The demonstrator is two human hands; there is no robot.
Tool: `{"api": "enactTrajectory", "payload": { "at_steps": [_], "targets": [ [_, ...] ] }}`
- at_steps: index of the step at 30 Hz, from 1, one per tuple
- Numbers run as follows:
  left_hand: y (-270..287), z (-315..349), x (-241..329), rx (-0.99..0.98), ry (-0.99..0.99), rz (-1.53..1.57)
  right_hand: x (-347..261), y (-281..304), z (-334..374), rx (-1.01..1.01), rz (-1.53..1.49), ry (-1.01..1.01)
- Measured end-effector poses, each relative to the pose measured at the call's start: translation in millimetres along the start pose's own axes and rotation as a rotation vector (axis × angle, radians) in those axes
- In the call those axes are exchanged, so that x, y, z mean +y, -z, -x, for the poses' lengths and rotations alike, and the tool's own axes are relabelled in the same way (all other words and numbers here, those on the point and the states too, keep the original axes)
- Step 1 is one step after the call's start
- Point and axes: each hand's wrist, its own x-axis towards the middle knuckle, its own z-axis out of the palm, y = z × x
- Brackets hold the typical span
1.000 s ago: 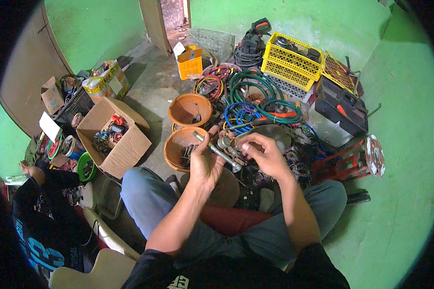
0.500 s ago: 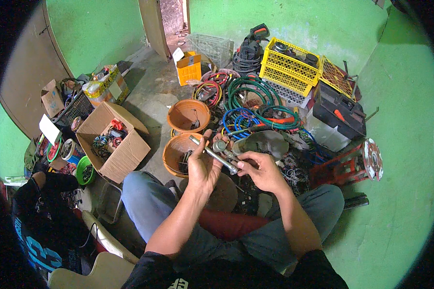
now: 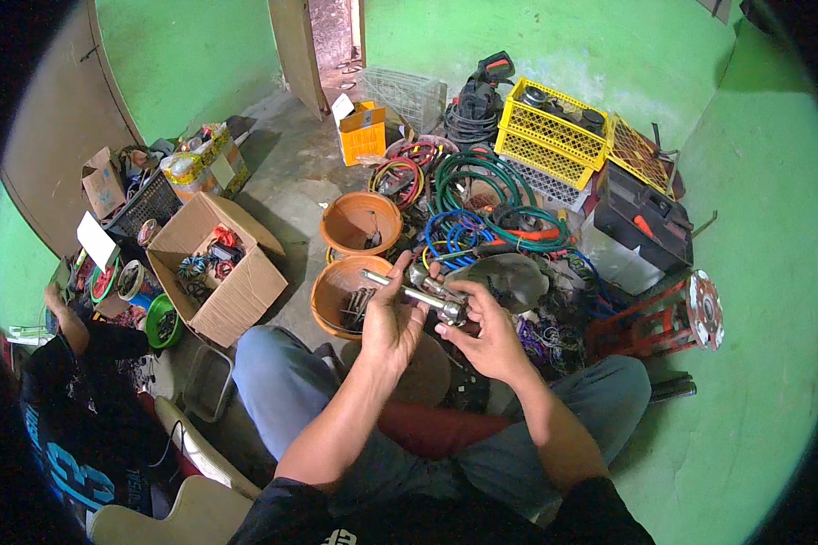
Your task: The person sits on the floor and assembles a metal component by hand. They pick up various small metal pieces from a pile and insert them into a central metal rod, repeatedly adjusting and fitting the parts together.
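Note:
My left hand [image 3: 386, 331] is closed around a shiny metal rod [image 3: 420, 294] with a thicker end, probably a socket-wrench bar. Its thin end sticks out past my left thumb. Behind the rod, a second metal piece with a rounded head [image 3: 419, 273] also lies in the left fingers; its exact kind is unclear. The fingers of my right hand [image 3: 493, 338] close on the thick end of the rod. Just beyond my hands, an orange bowl [image 3: 322, 283] holds bolt-like metal parts.
Another orange bowl [image 3: 359, 202] stands farther back. Coiled green hose [image 3: 445, 177], yellow crates [image 3: 554, 127], a black toolbox [image 3: 645, 213] and a red metal stand [image 3: 650, 318] lie to the right. At left are a cardboard box [image 3: 236, 304] of cables and another person [image 3: 82, 400].
My right fingers have moved from beside the rod's thick end onto it, and that end looks bulkier now. The other person's arm has risen at the left.

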Motion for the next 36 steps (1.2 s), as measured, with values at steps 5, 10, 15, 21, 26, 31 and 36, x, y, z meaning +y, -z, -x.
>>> {"api": "enactTrajectory", "payload": {
  "at_steps": [5, 10, 15, 21, 26, 31, 36],
  "targets": [
    [-4.3, 4.2, 2.2, -0.029, -0.002, -0.223, -9.2, 1.7, -0.4, -0.004, -0.397, -0.241],
    [-16.1, 13.4, -0.7, -0.075, 0.014, -0.295, -5.6, 10.9, -2.0, 0.018, -0.529, -0.254],
    [-12.3, 9.8, -1.8, 0.018, 0.007, -0.295, -0.5, 6.8, -6.6, 0.258, 0.059, 0.003],
    [-9.8, 8.0, -6.7, 0.071, 0.012, -0.286, -13.5, 2.2, -1.2, 0.438, 0.247, -0.031],
    [-5.5, 6.2, -8.1, 0.054, 0.013, -0.268, -4.1, 6.7, -2.7, 0.473, 0.223, -0.036],
    [-12.1, 6.9, -6.6, 0.047, 0.001, -0.241, -1.9, 12.4, -5.3, 0.405, -0.153, -0.189],
    [-9.5, 7.7, 0.8, -0.021, 0.123, -0.065, 0.5, 15.5, -7.5, 0.363, -0.522, -0.340]
  ]
}}
